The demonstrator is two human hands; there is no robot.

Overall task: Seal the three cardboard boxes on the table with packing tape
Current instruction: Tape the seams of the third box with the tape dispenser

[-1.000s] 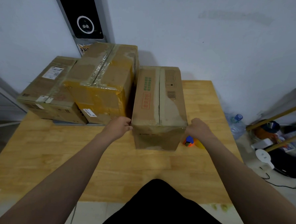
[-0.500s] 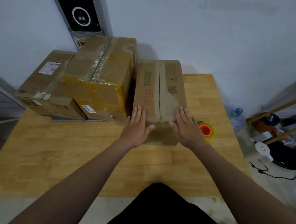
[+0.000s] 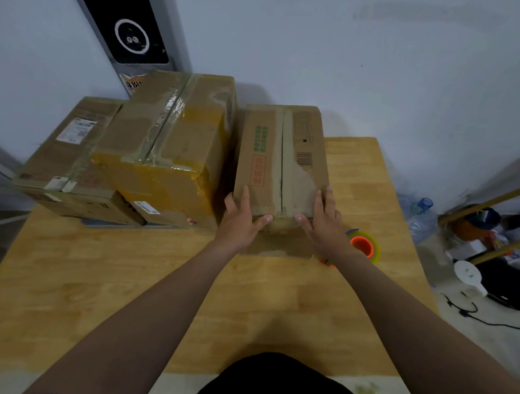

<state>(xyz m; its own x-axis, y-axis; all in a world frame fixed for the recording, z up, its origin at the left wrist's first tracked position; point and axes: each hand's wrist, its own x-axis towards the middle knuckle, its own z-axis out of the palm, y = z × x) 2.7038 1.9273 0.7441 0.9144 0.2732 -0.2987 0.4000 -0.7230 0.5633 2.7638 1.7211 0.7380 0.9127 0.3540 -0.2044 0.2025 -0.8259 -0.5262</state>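
**A makeshift packing corner in a plain back room, closer to a home or storeroom than a shop.**

You face a wooden table (image 3: 97, 293) set against a bare pale wall (image 3: 380, 67). It carries three worn cardboard boxes (image 3: 171, 138), the far-left one with a white shipping label (image 3: 77, 130), and a roll of packing tape (image 3: 364, 246) sits at the near right. The floor to your right holds household clutter: a plastic water bottle (image 3: 420, 214), yellow poles (image 3: 493, 197) slanting across, a white plug-in device (image 3: 468, 274) and a black cable (image 3: 487, 321). At the far left a tall black panel (image 3: 126, 21) with a white ring stands by the wall.
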